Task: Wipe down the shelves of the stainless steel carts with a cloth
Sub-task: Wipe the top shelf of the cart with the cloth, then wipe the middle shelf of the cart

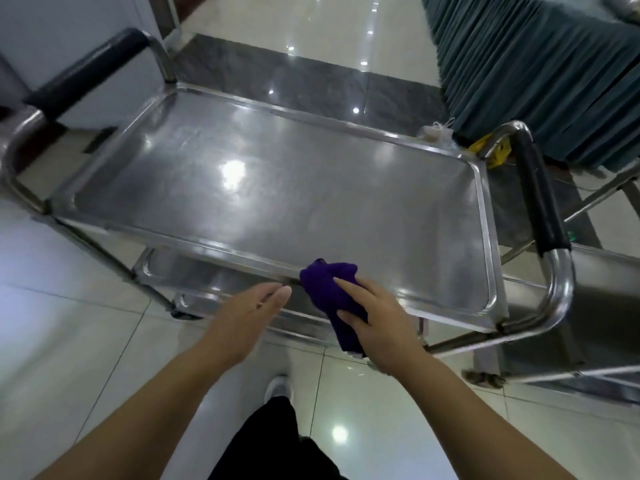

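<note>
A stainless steel cart stands in front of me, its bare top shelf point(277, 188) rimmed by a raised edge. A crumpled purple cloth point(327, 289) lies over the near rim of that shelf and hangs down past it. My right hand point(377, 320) grips the cloth against the rim, index finger laid along it. My left hand point(249, 310) hovers just left of the cloth with its fingers straight and holds nothing. Lower shelves point(207, 275) show under the top one.
Black-padded handles stand at the cart's left point(86, 74) and right point(536, 192) ends. A second steel cart point(609, 271) is close on the right. A green pleated table skirt point(540, 71) hangs at the back right, small litter at its foot. Glossy tiled floor surrounds everything.
</note>
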